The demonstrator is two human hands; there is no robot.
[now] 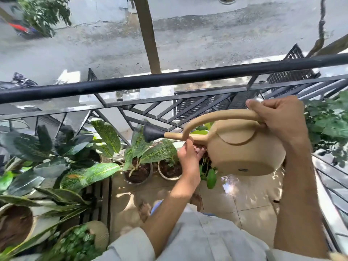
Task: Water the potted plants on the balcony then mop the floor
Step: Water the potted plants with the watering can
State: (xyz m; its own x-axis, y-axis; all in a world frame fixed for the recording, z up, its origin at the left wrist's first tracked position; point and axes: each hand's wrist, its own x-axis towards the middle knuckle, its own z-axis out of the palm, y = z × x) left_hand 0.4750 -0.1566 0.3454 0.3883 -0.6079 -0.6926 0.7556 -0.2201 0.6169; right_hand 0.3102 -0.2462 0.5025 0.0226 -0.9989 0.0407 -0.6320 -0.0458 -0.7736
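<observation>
A beige watering can [243, 149] is tipped to the left, its black rose [151, 133] over the variegated leaves of a potted plant [138, 171]. My right hand [278, 115] is shut on the can's long arched handle at its rear end. My left hand [189, 153] grips the spout from below, close to the can's body. A second round pot [169, 169] with dark soil stands just right of the first, near the railing.
A black metal railing [169, 80] runs across in front, with the street far below. Several leafy potted plants [47, 157] crowd the left side on a slatted stand [98, 200]. Another green plant [327, 125] is at the right. Glossy beige floor tiles [244, 202] lie underfoot.
</observation>
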